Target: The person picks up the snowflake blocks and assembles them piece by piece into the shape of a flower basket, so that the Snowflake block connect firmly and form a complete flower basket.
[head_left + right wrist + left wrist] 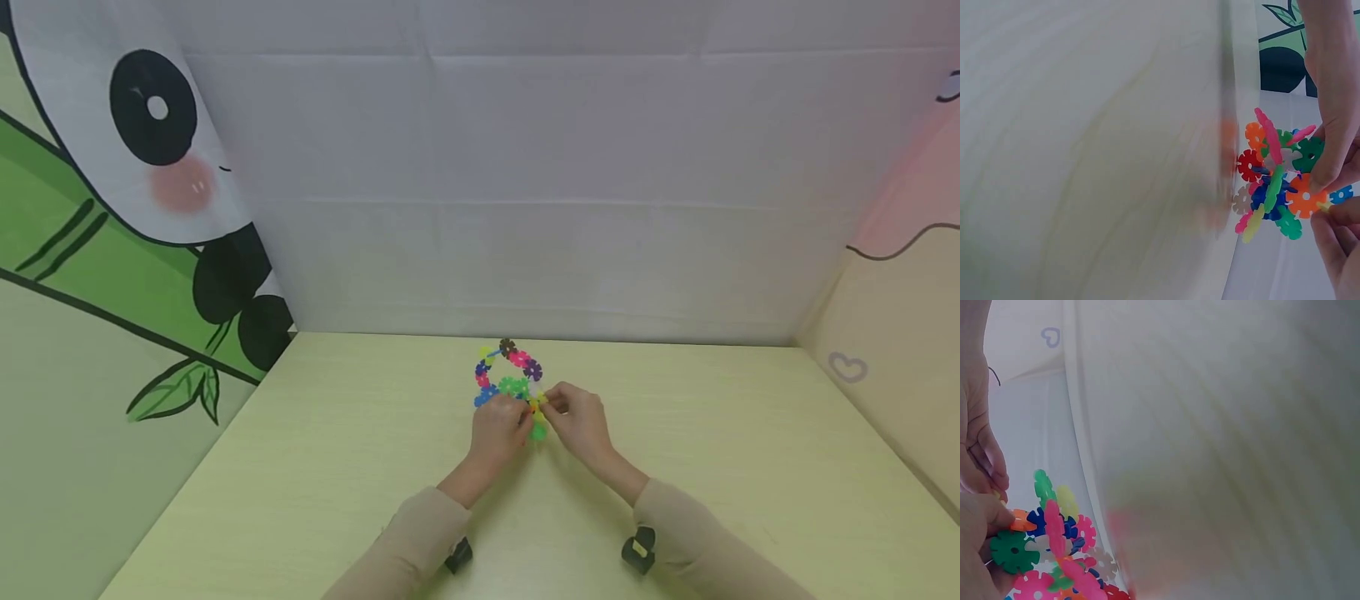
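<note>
Both hands meet at a structure of interlocking plastic snowflake discs (514,386) in many colours, with a ring of discs at its far side. My left hand (498,429) grips its near part; in the right wrist view its thumb lies on an orange disc (1305,197), close to a dark green disc (1014,551). From the other side my right hand (579,421) pinches a small yellow disc (1324,205) at the orange disc's edge. Whether the yellow disc is slotted into the orange one cannot be told. The left hand's fingers partly hide the structure.
The pale wood-look table (300,467) spreads around the hands. A white backdrop (525,192) stands behind it, with printed cartoon side panels at left (97,250) and right (892,333). Dark wrist devices (639,550) hang under the sleeves.
</note>
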### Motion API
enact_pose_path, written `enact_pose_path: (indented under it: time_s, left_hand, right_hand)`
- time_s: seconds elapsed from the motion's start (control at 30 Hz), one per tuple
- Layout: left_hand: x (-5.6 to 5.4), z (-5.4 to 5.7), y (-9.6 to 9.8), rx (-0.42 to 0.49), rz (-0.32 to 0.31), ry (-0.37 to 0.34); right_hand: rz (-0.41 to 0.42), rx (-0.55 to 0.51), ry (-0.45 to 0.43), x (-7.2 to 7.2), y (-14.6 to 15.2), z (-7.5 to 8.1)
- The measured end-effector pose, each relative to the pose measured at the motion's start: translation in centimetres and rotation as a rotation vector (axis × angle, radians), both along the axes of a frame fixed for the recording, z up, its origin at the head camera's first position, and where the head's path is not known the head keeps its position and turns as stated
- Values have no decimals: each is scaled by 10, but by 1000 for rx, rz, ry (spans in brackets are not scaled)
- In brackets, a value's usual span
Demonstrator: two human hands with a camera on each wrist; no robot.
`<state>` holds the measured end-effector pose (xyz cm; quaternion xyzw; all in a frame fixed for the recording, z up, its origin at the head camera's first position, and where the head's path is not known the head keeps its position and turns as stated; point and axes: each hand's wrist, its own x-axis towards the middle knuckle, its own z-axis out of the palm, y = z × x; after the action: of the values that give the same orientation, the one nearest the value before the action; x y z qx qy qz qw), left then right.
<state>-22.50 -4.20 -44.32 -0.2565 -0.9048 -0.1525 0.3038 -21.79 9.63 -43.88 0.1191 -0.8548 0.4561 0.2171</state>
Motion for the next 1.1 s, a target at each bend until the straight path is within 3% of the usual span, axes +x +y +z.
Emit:
enact_pose_path:
  time_s: [0.43,0.67,0.8,0.97,1.1]
  left_hand:
    - [-6,-6,1,53,-41,0]
    - [-9,-5,2,65,-36,-20]
    - [-9,-3,-1,43,-38,-62]
    - [-9,4,-5,34,-23,-204]
    - [-7,9,-9,56,-3,-264]
  right_hand:
    - [-16,4,33,-4,-2,-2]
    - [-24,-8,-18,-6,-2,-5]
    - [16,2,-53,-5,0,-3]
    - [79,-18,-161,-2,10,0]
    - [114,-154,-404,1,17,-7]
